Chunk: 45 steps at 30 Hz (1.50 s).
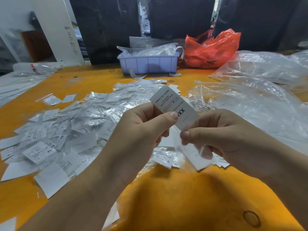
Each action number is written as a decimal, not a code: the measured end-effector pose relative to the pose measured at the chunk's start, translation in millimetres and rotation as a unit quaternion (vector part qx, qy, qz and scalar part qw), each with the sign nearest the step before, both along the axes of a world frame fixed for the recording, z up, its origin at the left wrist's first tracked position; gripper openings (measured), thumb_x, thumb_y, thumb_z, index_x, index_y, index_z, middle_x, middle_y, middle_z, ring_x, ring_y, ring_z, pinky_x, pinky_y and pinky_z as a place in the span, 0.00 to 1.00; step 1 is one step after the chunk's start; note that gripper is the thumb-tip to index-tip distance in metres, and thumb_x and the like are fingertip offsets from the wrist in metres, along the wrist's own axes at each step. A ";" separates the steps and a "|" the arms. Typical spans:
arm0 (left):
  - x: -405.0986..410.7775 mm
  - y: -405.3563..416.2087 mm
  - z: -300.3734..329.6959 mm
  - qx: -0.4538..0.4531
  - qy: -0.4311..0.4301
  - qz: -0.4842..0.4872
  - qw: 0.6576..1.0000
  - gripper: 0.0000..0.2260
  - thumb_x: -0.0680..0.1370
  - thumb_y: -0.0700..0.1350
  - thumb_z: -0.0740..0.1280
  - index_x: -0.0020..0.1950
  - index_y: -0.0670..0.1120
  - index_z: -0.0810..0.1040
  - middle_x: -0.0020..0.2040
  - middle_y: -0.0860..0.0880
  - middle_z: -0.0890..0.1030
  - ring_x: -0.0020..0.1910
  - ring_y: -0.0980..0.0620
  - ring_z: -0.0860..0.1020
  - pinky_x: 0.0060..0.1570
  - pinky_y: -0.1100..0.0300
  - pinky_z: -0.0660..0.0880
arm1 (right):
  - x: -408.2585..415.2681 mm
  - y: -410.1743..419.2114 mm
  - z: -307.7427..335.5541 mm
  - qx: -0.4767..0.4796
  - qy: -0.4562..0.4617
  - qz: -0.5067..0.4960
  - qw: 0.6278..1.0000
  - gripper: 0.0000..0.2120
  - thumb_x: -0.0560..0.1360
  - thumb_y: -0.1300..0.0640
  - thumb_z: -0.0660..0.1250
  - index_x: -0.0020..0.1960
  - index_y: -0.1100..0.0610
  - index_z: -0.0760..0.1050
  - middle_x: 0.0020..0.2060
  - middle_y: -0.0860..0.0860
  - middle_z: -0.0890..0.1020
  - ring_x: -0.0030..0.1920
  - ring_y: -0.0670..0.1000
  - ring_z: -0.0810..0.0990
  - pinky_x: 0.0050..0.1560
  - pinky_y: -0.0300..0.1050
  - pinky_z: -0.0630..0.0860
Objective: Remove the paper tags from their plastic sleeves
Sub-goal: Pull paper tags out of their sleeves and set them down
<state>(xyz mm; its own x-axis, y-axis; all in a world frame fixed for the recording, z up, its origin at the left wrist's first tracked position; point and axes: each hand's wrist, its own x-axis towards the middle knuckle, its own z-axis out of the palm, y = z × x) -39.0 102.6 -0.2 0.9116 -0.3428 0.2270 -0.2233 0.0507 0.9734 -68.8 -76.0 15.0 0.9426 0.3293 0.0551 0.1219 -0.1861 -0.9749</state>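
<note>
Together, left hand (143, 129) and right hand (221, 135) pinch one paper tag (173, 105) between them.

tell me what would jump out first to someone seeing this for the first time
Dead centre, the left hand and right hand pinch a white paper tag printed XX and MADE IN CHINA, a clear plastic sleeve trailing below it. Left of the hands, a heap of tags and sleeves sprawls over the bright orange table. At the far edge a crumpled red plastic bag sits beside a lilac bin.
</note>
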 end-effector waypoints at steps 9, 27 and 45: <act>-4.0 -2.2 2.4 0.024 -0.005 -0.047 0.999 0.07 0.71 0.48 0.68 0.45 0.51 0.85 0.30 0.57 0.78 0.28 0.62 0.72 0.30 0.71 0.70 | -1.4 0.8 0.8 -0.005 -0.013 0.012 1.000 0.06 0.66 0.57 0.68 0.34 0.56 0.83 0.33 0.64 0.75 0.29 0.50 0.68 0.27 0.37 0.67; -1.2 -0.1 4.4 -0.019 0.013 -0.028 0.999 0.05 0.71 0.47 0.69 0.43 0.52 0.85 0.29 0.53 0.74 0.28 0.56 0.68 0.28 0.66 0.68 | 1.8 -2.3 -2.2 -0.021 -0.021 0.026 0.999 0.08 0.67 0.53 0.71 0.34 0.58 0.82 0.27 0.57 0.72 0.28 0.50 0.69 0.28 0.39 0.68; 0.9 3.4 4.6 0.041 -0.032 -0.021 0.998 0.09 0.71 0.49 0.69 0.50 0.50 0.84 0.32 0.60 0.80 0.30 0.62 0.75 0.31 0.70 0.72 | 0.1 -4.9 3.0 0.007 -0.021 0.011 1.000 0.07 0.67 0.54 0.69 0.32 0.55 0.83 0.25 0.50 0.76 0.25 0.46 0.70 0.26 0.33 0.68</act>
<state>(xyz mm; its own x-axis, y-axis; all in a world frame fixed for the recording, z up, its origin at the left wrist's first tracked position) -38.1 106.0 4.5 0.8807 -0.4002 0.2535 -0.2840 -0.0179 0.9586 -68.7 -80.9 18.0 0.9316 0.3496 0.0993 0.1667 -0.1683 -0.9715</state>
